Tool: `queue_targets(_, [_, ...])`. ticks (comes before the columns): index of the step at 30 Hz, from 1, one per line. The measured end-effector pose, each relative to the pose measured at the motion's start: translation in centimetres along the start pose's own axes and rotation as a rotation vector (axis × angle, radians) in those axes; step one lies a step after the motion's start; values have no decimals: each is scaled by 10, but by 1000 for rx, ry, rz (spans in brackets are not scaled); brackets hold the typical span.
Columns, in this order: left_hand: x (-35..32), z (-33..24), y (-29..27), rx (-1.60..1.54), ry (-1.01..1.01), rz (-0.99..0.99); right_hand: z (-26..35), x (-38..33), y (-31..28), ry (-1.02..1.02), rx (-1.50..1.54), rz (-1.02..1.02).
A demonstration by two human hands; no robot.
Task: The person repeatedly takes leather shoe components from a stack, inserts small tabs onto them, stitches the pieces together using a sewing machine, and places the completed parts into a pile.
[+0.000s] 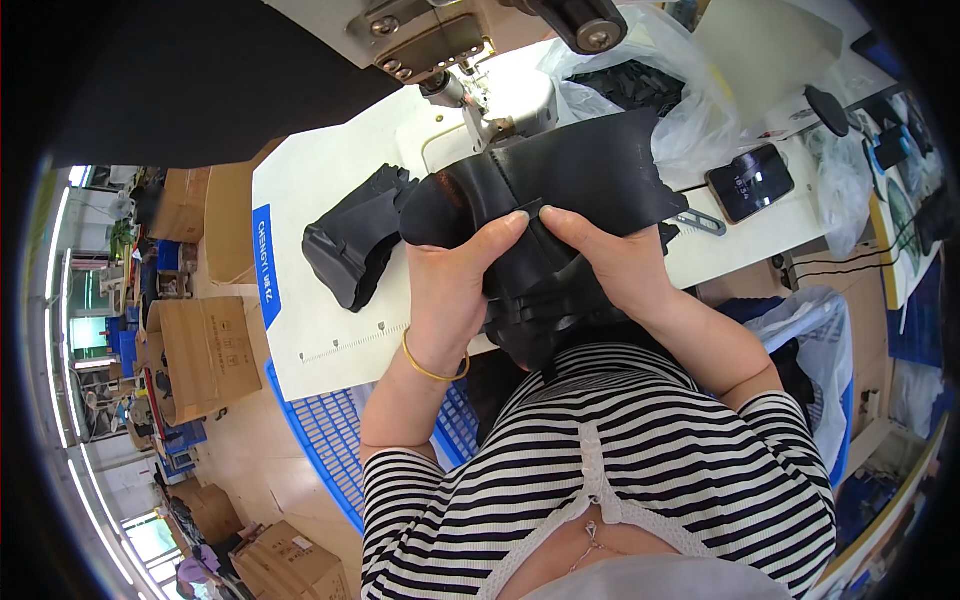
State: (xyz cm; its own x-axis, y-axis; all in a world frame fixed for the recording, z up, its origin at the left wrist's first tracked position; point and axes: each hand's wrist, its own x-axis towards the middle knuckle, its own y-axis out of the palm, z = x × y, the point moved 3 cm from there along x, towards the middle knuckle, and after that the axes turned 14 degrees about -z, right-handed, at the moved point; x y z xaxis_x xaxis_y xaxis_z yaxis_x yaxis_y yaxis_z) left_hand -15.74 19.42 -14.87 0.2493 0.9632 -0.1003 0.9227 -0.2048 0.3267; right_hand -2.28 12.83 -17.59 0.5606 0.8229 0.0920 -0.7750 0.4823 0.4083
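Observation:
A black leather-like shoe upper [590,170] with a stitched seam is spread between my two hands, just in front of the sewing machine's needle area [480,115]. My left hand [455,275] grips its left side, thumb pressed on top near the seam. From the other side my right hand [620,262] holds it, its thumb tip close to the left one. The fingers of both hands are hidden beneath the black material. More of the black piece hangs down toward my lap. Another folded black piece [355,240] lies on the white machine table [300,270] to the left.
Behind the work stands a clear plastic bag [705,110] holding black scraps. A phone [750,184] and a small grey metal tool [702,222] lie to the right. A blue basket [335,425] sits under the table's front edge. Cardboard boxes [205,360] stand on the floor at left.

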Motion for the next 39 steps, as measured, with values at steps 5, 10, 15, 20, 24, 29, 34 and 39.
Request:
queue_targets(5, [-1,-6,-1,-249,-177,-100,5,-2,1,-15,28,-34])
queue_targets(10, [-1,-4,1,-10,-43,3,1,-3,-1,7,0,-4])
queue_targets(15, [0,-1,-3,-5,-79,5,3,-5,1,5,-6,6])
queue_targets(20, [1,1,-4,-11,-23,-2,3,-4,3,40,-8,6])
queue_targets(24, [0,-5,-1,-44,13,-36,2,-3,1,-11,-35,-3])
queue_targets(29, [12,-15,1,-66,-36,-16,12,12,-1,41,135,-193])
queue_targets(34, [37,-16,-2,-84,-106,12,19,34,6,-6,29,-189])
queue_targets(39, [59,-26,3,-53,-167,-63,21,60,12,-55,-11,-200])
